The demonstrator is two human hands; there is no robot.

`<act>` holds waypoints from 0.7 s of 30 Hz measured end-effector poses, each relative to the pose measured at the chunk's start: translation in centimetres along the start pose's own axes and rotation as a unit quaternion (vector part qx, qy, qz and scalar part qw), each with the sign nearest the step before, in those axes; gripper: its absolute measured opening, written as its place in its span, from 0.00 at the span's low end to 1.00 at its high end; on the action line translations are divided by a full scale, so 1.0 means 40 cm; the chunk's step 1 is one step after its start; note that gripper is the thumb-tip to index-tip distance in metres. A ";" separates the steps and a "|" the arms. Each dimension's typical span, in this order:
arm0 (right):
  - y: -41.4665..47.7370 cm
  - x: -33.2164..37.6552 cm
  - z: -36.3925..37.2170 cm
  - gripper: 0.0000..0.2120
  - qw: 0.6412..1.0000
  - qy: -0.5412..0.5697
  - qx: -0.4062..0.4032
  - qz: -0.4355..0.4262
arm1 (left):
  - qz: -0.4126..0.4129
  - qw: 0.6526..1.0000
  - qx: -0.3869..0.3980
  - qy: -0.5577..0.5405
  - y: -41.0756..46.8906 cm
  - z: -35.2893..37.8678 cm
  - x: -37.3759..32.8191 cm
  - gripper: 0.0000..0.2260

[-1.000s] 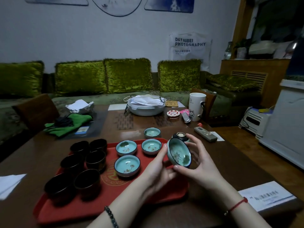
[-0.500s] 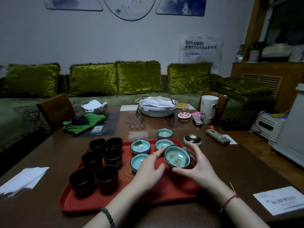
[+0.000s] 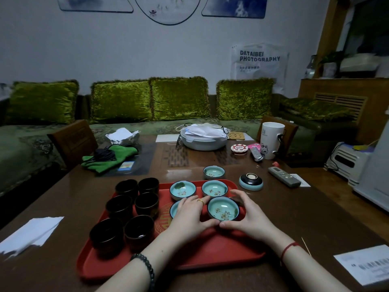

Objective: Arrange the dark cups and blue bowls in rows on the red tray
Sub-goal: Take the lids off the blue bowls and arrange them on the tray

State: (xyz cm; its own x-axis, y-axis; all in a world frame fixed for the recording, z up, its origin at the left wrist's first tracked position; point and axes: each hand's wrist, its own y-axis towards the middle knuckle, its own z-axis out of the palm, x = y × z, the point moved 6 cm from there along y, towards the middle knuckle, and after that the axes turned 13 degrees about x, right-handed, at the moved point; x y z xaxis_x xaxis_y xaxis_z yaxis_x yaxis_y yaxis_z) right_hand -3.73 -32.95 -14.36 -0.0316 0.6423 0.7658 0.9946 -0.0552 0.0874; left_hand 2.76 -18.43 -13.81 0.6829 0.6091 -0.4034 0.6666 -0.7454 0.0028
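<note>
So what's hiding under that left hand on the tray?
A round blue ceramic bowl sits under the left hand on the red plastic tray. Only its left rim shows; the hand covers its inside, so any painted pattern there is hidden.

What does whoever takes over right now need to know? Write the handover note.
Left hand and right hand: both cupped around the near-right bowl, which sits on the red tray.
Done: six dark cups stand in pairs on the tray's left; four bowls are on it in a square.
Left: one upright bowl and one upside-down bowl sit on the table behind the tray.
</note>
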 end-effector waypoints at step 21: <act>0.019 -0.009 -0.006 0.42 0.999 -0.023 0.047 0.004 | -0.005 1.000 0.022 0.022 0.018 -0.002 0.004 0.34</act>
State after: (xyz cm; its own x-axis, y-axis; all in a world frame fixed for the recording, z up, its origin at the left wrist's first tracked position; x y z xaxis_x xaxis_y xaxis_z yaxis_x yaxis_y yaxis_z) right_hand -2.97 -33.41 -14.43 -0.0208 0.6763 0.7363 0.9998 0.0100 0.0191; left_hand 3.37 -18.83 -13.79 0.6891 0.6274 -0.3628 0.6606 -0.7496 -0.0417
